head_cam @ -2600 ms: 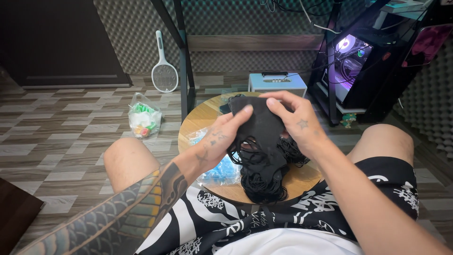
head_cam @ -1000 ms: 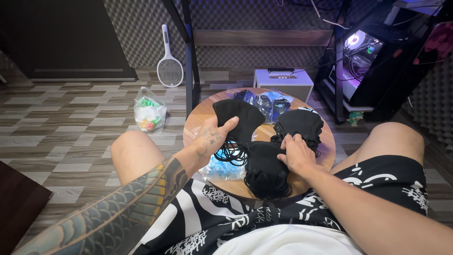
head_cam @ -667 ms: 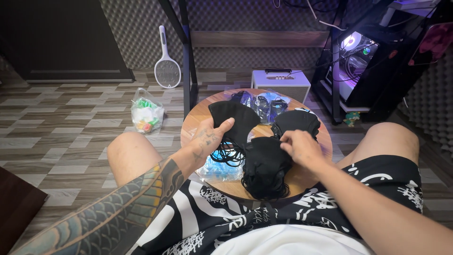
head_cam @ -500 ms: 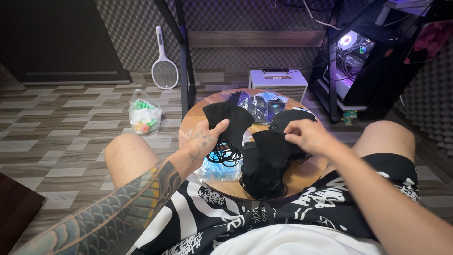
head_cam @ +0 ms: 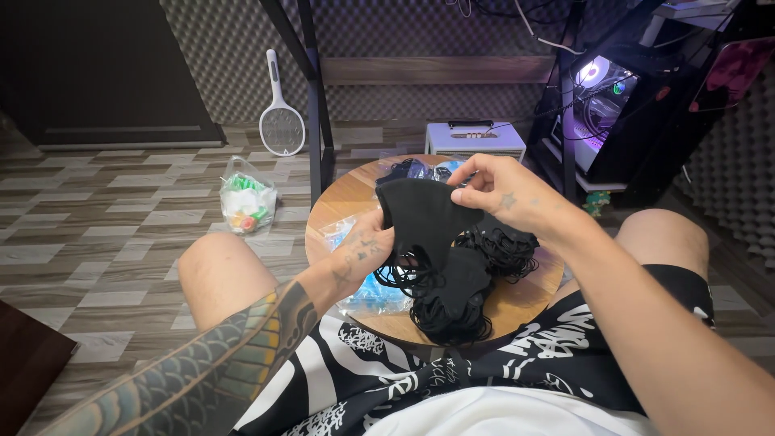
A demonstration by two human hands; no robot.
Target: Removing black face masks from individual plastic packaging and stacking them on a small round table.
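A black cloth face mask (head_cam: pixel 420 216) is held up over a small round wooden table (head_cam: pixel 347 202). My left hand (head_cam: pixel 363 250) grips its lower left edge. My right hand (head_cam: pixel 504 194) pinches its upper right corner. Under it lies a pile of black masks with tangled ear loops (head_cam: pixel 456 295). A clear bag of blue masks (head_cam: pixel 371 295) lies at the table's left side, and another clear packet (head_cam: pixel 420 169) sits at the far edge.
A white box (head_cam: pixel 475 139) stands on the floor behind the table. A plastic bag with green items (head_cam: pixel 245 203) and a racket-shaped swatter (head_cam: pixel 280 113) are at the left. A lit computer case (head_cam: pixel 601 101) stands at the right, with black desk legs (head_cam: pixel 311 89) behind.
My right hand lifted off the pile with a black mask and moved up and left. My left hand took hold of the same mask, which now hangs spread between both hands.
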